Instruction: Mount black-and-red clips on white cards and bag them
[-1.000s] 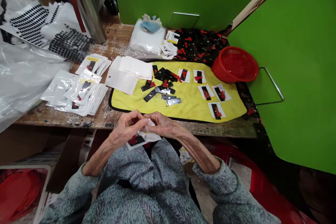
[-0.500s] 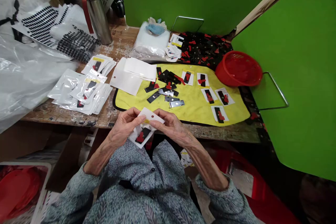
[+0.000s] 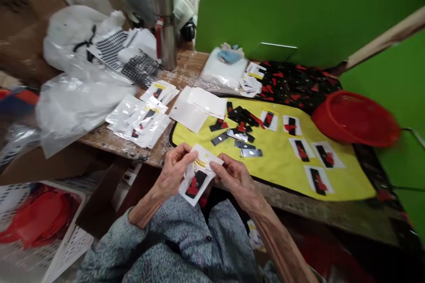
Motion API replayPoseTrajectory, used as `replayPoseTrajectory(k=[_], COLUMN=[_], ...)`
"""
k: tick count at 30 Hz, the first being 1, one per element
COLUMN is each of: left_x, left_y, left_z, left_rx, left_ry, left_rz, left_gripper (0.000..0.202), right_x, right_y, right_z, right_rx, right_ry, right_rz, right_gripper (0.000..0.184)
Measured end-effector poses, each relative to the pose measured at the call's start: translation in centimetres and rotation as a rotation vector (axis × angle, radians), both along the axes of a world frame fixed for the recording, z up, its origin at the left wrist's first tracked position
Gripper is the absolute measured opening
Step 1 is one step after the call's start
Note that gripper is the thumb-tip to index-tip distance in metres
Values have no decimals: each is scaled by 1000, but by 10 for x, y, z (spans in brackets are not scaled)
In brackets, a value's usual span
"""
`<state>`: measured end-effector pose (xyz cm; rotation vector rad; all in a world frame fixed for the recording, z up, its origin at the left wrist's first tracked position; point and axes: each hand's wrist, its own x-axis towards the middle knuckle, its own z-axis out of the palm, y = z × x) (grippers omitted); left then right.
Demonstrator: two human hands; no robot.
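Over my lap, at the table's front edge, I hold a small clear plastic packet (image 3: 199, 176). Inside it is a white card with yellow print and a black and red piece, whose kind I cannot make out. My left hand (image 3: 175, 166) pinches the packet's upper left corner between thumb and fingers. At the upper right corner, my right hand (image 3: 234, 177) grips it the same way. Beyond my hands, loose black, red and metallic flat pieces (image 3: 241, 126) lie heaped on a yellow mat (image 3: 279, 172). Several white cards bearing black and red pieces (image 3: 302, 150) are spread over its right side.
Filled packets (image 3: 141, 121) are piled at the left, beside white sheets (image 3: 192, 110). A steel flask (image 3: 167, 26) stands behind. Clear plastic bags (image 3: 79, 97) fill the far left. At the right, a red basket (image 3: 357, 119) sits near the green panel (image 3: 299, 4).
The head view has swung left, so the table's things appear farther right. The packet stays in both hands; its black and red piece now shows more fully.
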<state>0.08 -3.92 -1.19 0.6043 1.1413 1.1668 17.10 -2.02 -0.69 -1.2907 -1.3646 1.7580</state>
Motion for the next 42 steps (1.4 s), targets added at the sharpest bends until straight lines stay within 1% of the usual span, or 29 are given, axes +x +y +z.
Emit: replayPoseTrajectory(k=[2, 4, 5, 7, 8, 9, 10, 12, 14, 16, 18, 19, 21, 22, 24, 26, 27, 28, 29, 30, 31, 32, 33, 34, 36, 38, 39, 40, 42], left_x=[-16, -39, -53, -78, -89, -97, -104, -111, -113, -114, -116, -116, -118, -119, -118, -113, -108, -101, -92, -81, -69, -56, -43, -29, -8, 2, 4, 2, -5], left_y=[7, 15, 18, 22, 24, 25, 27, 31, 36, 42, 46, 47, 49, 48, 46, 40, 37, 33, 29, 25, 23, 21, 21, 22, 26, 29, 30, 30, 30], left_z=[7, 18, 24, 33, 34, 34, 31, 18, 3, -12, -22, -25, -27, -26, -21, -12, -7, -2, 2, 4, 6, 6, 5, 3, 0, -2, -3, -2, 1], left_rx=[50, 135, 191, 305, 357, 402, 422, 391, 305, 249, 234, 233, 241, 249, 275, 300, 313, 319, 321, 305, 262, 194, 133, 79, 47, 61, 71, 78, 89], left_ry=[112, 348, 527, 964, 1137, 1280, 1407, 1608, 1738, 1787, 1798, 1801, 1805, 1809, 1816, 1779, 1716, 1613, 1463, 1268, 1042, 794, 544, 342, 64, -52, -66, -56, 6], left_rz=[21, 101, 197, 427, 463, 450, 400, 256, 142, 91, 82, 83, 77, 80, 126, 258, 334, 391, 399, 345, 253, 139, 68, 71, 150, 215, 202, 154, -29], left_gripper=[30, 27, 27, 25, 20, 17, 17, 23, 30, 37, 39, 40, 40, 40, 42, 44, 45, 44, 41, 39, 38, 40, 44, 48, 51, 52, 51, 49, 42], right_x=[-17, -44, -61, -96, -113, -128, -140, -153, -149, -130, -107, -97, -81, -77, -73, -70, -68, -66, -63, -60, -57, -54, -52, -50, -46, -40, -35, -30, -17], right_y=[14, 31, 41, 60, 68, 75, 81, 90, 95, 100, 105, 107, 111, 112, 114, 114, 114, 113, 110, 105, 99, 90, 80, 69, 45, 24, 17, 12, 10], right_z=[4, 8, 10, 11, 10, 9, 8, 7, 7, 5, -1, -6, -17, -22, -30, -31, -29, -25, -21, -16, -11, -7, -5, -4, -6, -12, -14, -16, -13], right_rx=[32, 62, 72, 75, 78, 96, 122, 294, 550, 765, 855, 874, 914, 932, 929, 843, 778, 705, 627, 547, 471, 404, 349, 306, 240, 190, 183, 199, 288], right_ry=[2, 47, 84, 159, 181, 176, 125, -101, -399, -713, -993, -1085, -1159, -1149, -1056, -871, -744, -605, -461, -322, -197, -91, -8, 56, 125, 121, 92, 43, -89], right_rz=[20, 38, 36, 19, 16, 14, 19, 39, 48, 38, 36, 49, 73, 68, 3, -98, -142, -184, -227, -271, -315, -362, -406, -443, -486, -494, -483, -469, -423], right_gripper=[35, 33, 32, 29, 26, 24, 22, 21, 20, 26, 34, 37, 33, 27, 17, 11, 9, 6, 4, 4, 8, 13, 18, 22, 26, 28, 29, 30, 33])
